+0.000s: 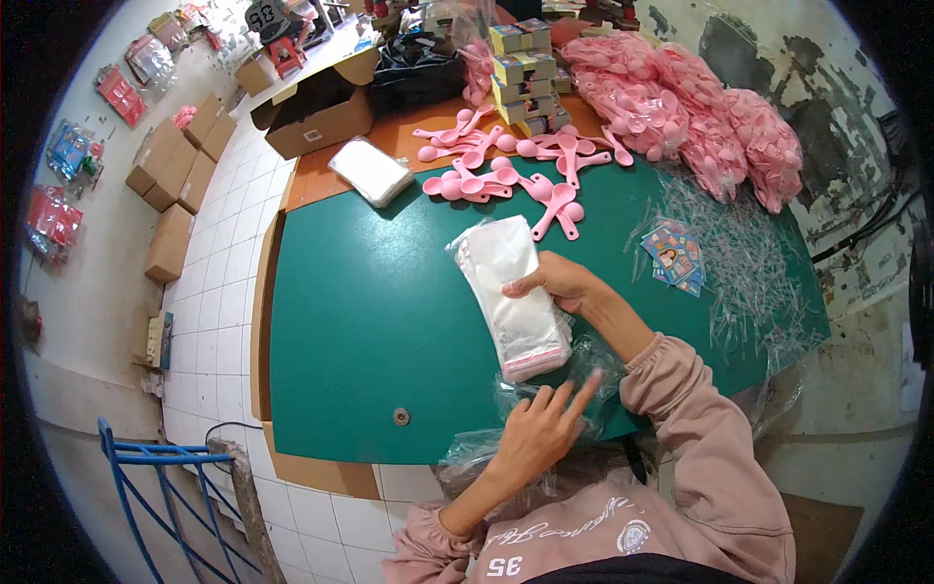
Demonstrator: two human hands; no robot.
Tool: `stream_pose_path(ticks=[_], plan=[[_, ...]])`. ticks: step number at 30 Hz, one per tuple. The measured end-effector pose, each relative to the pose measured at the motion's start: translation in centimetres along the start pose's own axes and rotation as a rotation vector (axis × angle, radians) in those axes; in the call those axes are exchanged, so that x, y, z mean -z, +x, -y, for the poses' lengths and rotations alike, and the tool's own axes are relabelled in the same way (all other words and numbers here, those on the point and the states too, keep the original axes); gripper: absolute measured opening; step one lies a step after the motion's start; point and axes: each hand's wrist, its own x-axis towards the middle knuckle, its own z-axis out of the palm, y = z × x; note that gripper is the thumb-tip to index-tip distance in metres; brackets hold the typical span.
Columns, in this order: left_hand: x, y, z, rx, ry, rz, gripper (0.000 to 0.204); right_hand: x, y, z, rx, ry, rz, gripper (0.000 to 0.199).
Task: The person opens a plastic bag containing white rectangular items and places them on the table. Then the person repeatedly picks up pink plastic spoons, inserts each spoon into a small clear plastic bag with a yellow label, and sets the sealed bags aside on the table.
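My right hand (566, 282) is closed on the side of a thick stack of clear plastic bags (511, 311), thumb lying across the top. The stack tilts over the green table, a pinkish strip at its near end. Below it, my left hand (541, 430) has its fingers stretched out and apart, beside crumpled clear plastic film (593, 365). Whether the fingertips touch that film, I cannot tell. More loose film (472, 453) hangs at the table's near edge by my lap. Just beyond the stack lie several pink plastic spoons (556, 204).
The green table (360, 321) also bears a white packet (372, 172), colourful cards (673, 255) and scattered clear plastic strips (754, 263). Bulky bags of pink spoons (681, 107) fill the far right. Bundled boxes (522, 73) and an open carton (316, 107) stand at the back.
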Motion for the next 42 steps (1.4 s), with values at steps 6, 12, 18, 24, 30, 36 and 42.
stream_pose_path(ticks=[6,12,18,24,30,36,42], plan=[[-1.7,0.1,0.1,0.048,0.024,0.053,0.048,0.3,0.9,-0.6,0.053,-0.081,-0.040,0.042],[-2.0,1.9,-0.2,-0.105,-0.055,-0.061,0.036,1.1,2.0,-1.0,-0.017,-0.110,-0.055,0.038],[-2.9,1.3,-1.1,-0.131,-0.217,-0.051,0.046,0.4,1.5,-0.6,0.040,-0.519,-0.104,0.043],[0.9,-2.4,0.1,0.148,-0.729,-0.344,0.026,0.1,0.5,-1.0,0.144,-1.038,-0.377,0.072],[3.4,-2.3,1.7,0.257,-1.345,-1.103,0.012,-2.1,-4.2,-1.0,0.389,-1.208,-0.547,0.098],[3.6,0.8,1.2,0.063,-1.684,-1.200,0.030,-7.3,-12.2,-4.7,0.445,-0.454,0.166,0.103],[-1.3,0.9,0.3,-0.213,-0.560,-0.905,0.040,-6.6,-18.3,-5.3,0.165,0.165,0.150,0.100]])
